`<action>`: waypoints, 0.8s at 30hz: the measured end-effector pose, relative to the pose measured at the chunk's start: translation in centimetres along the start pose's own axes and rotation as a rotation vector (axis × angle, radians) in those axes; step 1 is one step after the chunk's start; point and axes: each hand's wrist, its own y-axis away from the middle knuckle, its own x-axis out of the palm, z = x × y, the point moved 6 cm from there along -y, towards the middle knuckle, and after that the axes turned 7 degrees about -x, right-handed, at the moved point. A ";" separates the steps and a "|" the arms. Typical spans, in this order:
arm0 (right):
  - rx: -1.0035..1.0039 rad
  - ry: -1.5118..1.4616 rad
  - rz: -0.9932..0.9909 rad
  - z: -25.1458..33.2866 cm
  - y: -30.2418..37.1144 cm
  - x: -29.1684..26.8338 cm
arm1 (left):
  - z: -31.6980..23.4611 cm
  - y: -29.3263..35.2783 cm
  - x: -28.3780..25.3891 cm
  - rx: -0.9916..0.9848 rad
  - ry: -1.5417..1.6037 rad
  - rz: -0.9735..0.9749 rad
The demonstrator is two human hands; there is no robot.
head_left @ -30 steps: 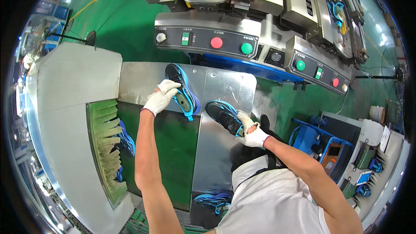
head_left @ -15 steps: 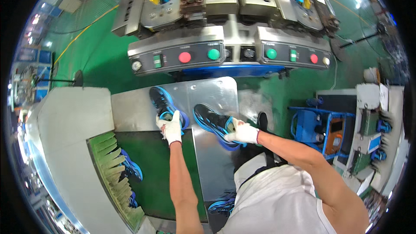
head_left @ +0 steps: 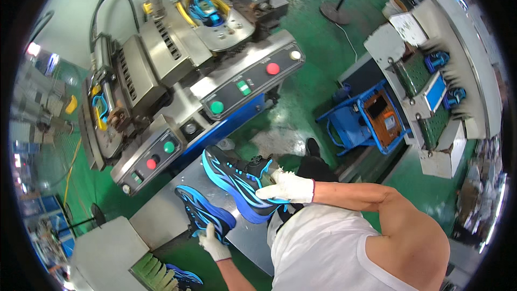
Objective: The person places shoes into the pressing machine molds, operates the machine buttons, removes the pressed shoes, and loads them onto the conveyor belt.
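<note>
My right hand (head_left: 291,186), in a white knit glove, is closed round the heel and collar of a black and blue running shoe (head_left: 232,180). That shoe is raised, its toe pointing to the far left and its blue-purple sole tilted toward the left. Lower and further left, my gloved left hand (head_left: 214,243) grips a matching shoe (head_left: 205,213) near its opening. This one is tipped on its side, sole up and to the right, over the metal tabletop (head_left: 249,242); whether it touches the top I cannot tell. My left fingertips are partly hidden by the shoe.
Ahead stands a pressing machine with a button panel (head_left: 245,83) and a shoe (head_left: 205,11) set in its far station. At right are a blue cart (head_left: 353,121) and a conveyor (head_left: 474,70) with shoes. Another shoe (head_left: 184,275) lies by a fringed curtain (head_left: 153,272) at lower left.
My view has swung to the right, so the machine now sits further left. Both shoes have come up and tilted onto their sides, still in my hands.
</note>
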 end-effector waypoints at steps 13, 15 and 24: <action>-0.221 0.229 -0.449 7.3 19.8 -27.5 | -10.6 27.2 31.8 0.620 -0.606 0.538; -0.257 0.125 -0.539 10.1 25.8 -31.1 | -10.8 31.9 36.6 0.615 -0.635 0.651; -0.662 -0.170 -1.651 6.7 47.9 -42.1 | -12.9 55.3 58.8 0.715 -0.699 1.146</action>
